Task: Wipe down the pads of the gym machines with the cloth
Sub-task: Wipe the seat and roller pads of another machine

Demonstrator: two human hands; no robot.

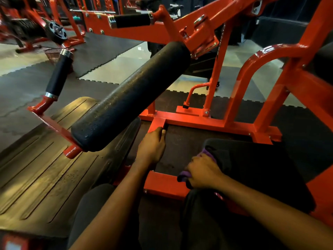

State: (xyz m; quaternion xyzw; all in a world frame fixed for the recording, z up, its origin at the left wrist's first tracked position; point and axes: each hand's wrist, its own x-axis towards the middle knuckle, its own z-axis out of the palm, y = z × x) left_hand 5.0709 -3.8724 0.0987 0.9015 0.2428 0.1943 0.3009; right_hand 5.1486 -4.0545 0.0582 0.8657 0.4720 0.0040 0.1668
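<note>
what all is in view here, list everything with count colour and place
roller pad: one, black, centre
flat pad: one, black, lower right, under the cloth
cloth: one, purple, on the flat pad
handles: two, black foam, left and top
footplate: one, black ribbed, lower left
machine frame: one, red, around the pads
weight plate: one, dark, far upper left
hands: two; left hand loosely curled by the frame, right hand gripping the cloth

I have my left hand [152, 147] stretched forward on a straight bare forearm, fingers loosely curled, holding nothing. My right hand [203, 171] sits knuckles-up, fingers curled round a crumpled purple fabric cloth [185, 175].
</note>
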